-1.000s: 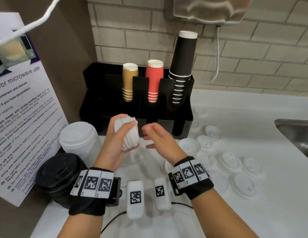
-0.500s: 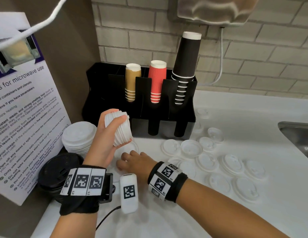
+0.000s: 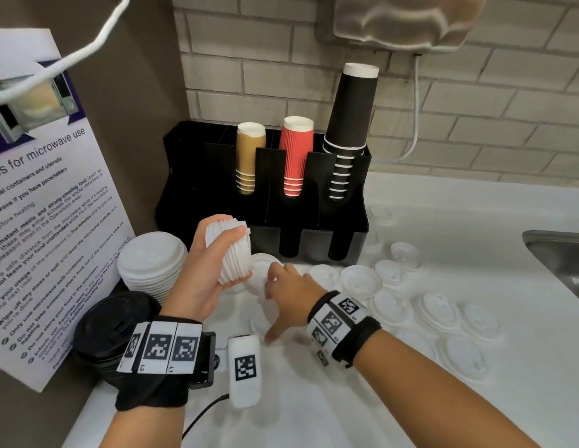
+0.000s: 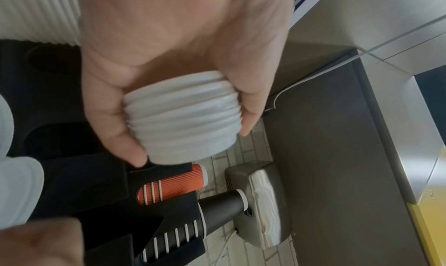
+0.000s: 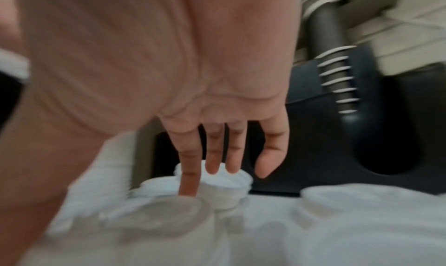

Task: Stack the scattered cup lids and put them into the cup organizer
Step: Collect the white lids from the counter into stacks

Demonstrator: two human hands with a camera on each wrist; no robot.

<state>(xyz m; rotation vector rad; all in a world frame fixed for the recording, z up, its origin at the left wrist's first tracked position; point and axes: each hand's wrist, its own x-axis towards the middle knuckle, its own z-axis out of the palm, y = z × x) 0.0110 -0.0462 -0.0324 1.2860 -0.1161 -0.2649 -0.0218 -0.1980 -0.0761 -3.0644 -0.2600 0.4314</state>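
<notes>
A laminated microwave-use notice (image 3: pixel 39 202) leans at far left, with a stack of black lids (image 3: pixel 115 334) on the desk (image 3: pixel 459 412) at its foot and a taller stack of large white lids (image 3: pixel 152 263) just behind. Next over, the left hand (image 3: pixel 197 279) is raised above the desk, thumb and fingers curled round a stack of small white lids (image 3: pixel 230 250) held tilted — the left wrist view shows the thumb (image 4: pixel 113 121) on one side and fingers on the other, rims ridged between them. Behind it stands the black cup organizer (image 3: pixel 217 205), w/ tan cups (image 3: pixel 249 156), red ribbed cups (image 3: pixel 294 156) and tall black cups (image 3: pixel 349 124) upside down in its slots. At centre the right hand (image 3: pixel 291 299) reaches low over the desk, fingers (image 5: pixel 189 167) straight and spread; the index tip is at a loose white lid (image 5: pixel 169 207), though blur hides whether it presses it. To the right, scattered white lids (image 3: pixel 440 315) lie flat across the desk, several touching — some near the organizer's foot. A steel sink (image 3: pixel 559 253) cuts in at the far right edge; a dispenser (image 3: pixel 407 21) hangs on the brick wall above.
</notes>
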